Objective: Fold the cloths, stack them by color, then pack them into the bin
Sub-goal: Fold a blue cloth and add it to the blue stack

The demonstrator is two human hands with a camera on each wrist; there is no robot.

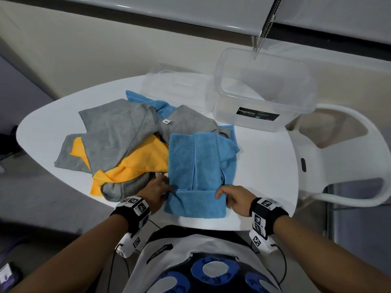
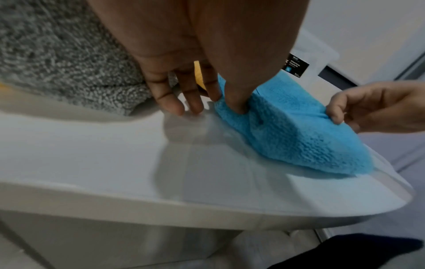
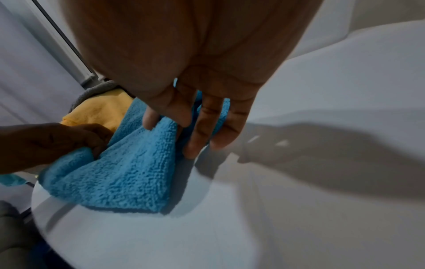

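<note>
A blue cloth (image 1: 194, 166) lies folded into a long strip near the front of the white table (image 1: 264, 166), with its near end turned up. My left hand (image 1: 160, 189) pinches that near fold at its left corner (image 2: 232, 103). My right hand (image 1: 228, 194) pinches the right corner (image 3: 161, 123). In the right wrist view the blue cloth (image 3: 119, 172) rises off the table between both hands. A pile of grey cloths (image 1: 118, 132), a yellow cloth (image 1: 139, 163) and another blue cloth (image 1: 146, 100) lies to the left and behind.
A clear plastic bin (image 1: 262, 87) with a black label stands at the back right of the table, its clear lid (image 1: 175, 85) lying to its left. A white chair (image 1: 338, 157) stands beside the table on the right. The table's front edge is close to my body.
</note>
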